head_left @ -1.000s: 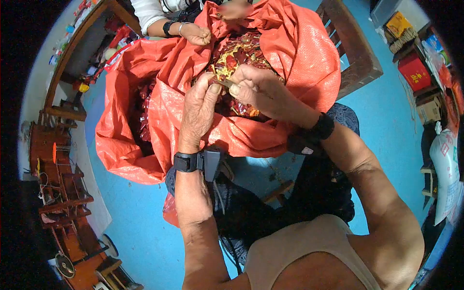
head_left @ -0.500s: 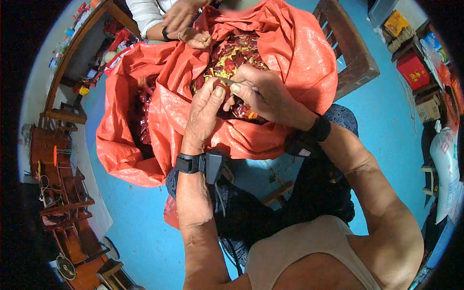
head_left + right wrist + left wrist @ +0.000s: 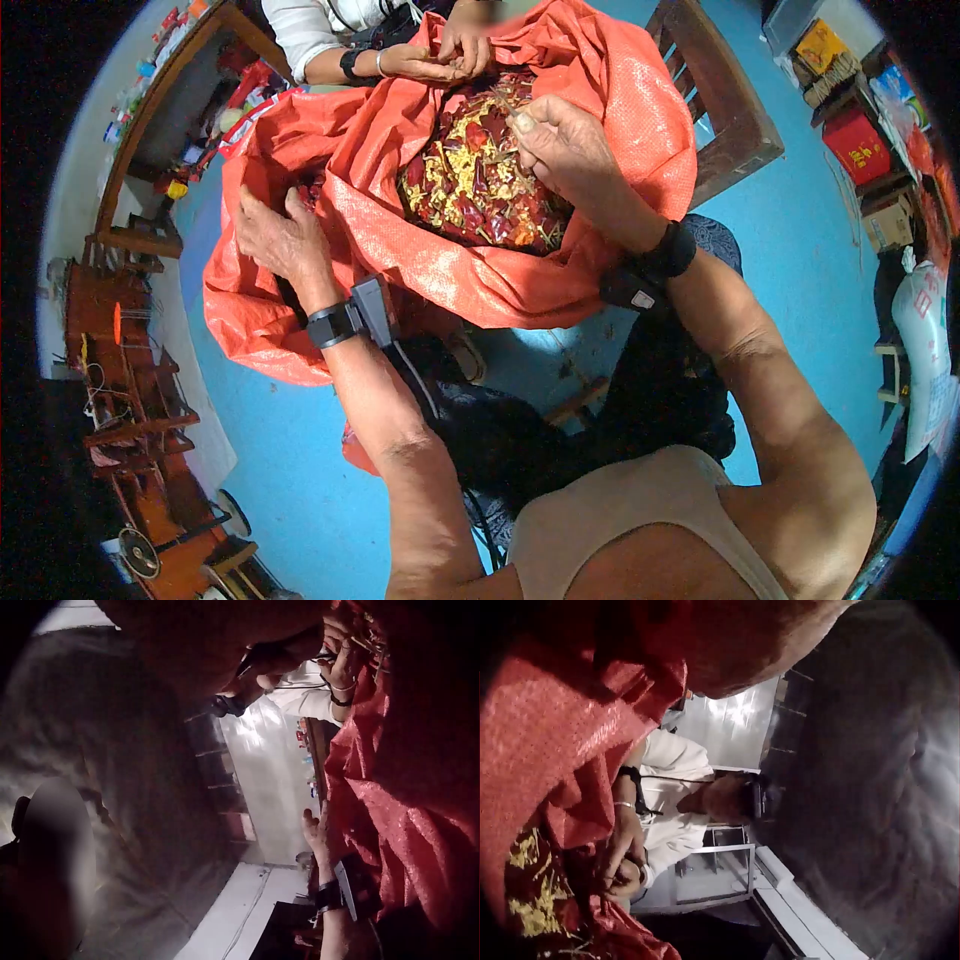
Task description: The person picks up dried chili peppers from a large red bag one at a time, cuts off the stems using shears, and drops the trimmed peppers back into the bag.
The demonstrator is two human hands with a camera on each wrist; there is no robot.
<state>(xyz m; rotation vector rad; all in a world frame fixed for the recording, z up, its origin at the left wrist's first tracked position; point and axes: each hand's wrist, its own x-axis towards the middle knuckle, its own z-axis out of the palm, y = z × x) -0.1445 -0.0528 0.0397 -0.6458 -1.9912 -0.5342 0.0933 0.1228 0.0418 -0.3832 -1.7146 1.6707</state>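
Observation:
My left hand (image 3: pixel 285 240) is at the mouth of the left red woven sack (image 3: pixel 245 330), thumb and fingers spread apart, nothing seen in its grasp. Dark red dried chillies (image 3: pixel 312 188) show just past its thumb. Over the far right part of the larger open red sack (image 3: pixel 480 285), my right hand (image 3: pixel 572 155) pinches a small thin blade-like piece (image 3: pixel 507 101) between thumb and fingers; its kind I cannot tell. Below lie cut red dried chillies (image 3: pixel 485 185) mixed with yellow seeds. In the right wrist view, the left hand (image 3: pixel 319 836) appears beyond the sack's folds.
Across the sacks, another person's hands (image 3: pixel 430 65) meet over the far rim. A wooden chair (image 3: pixel 735 140) stands at the right of the sacks. Wooden furniture (image 3: pixel 140 400) lines the left side. A white filled bag (image 3: pixel 918 340) stands at the right on the blue floor (image 3: pixel 810 280).
My left hand has left the right hand and moved left to the left sack. The right hand has risen slightly, still pinching the thin piece. The other person's hands have come together.

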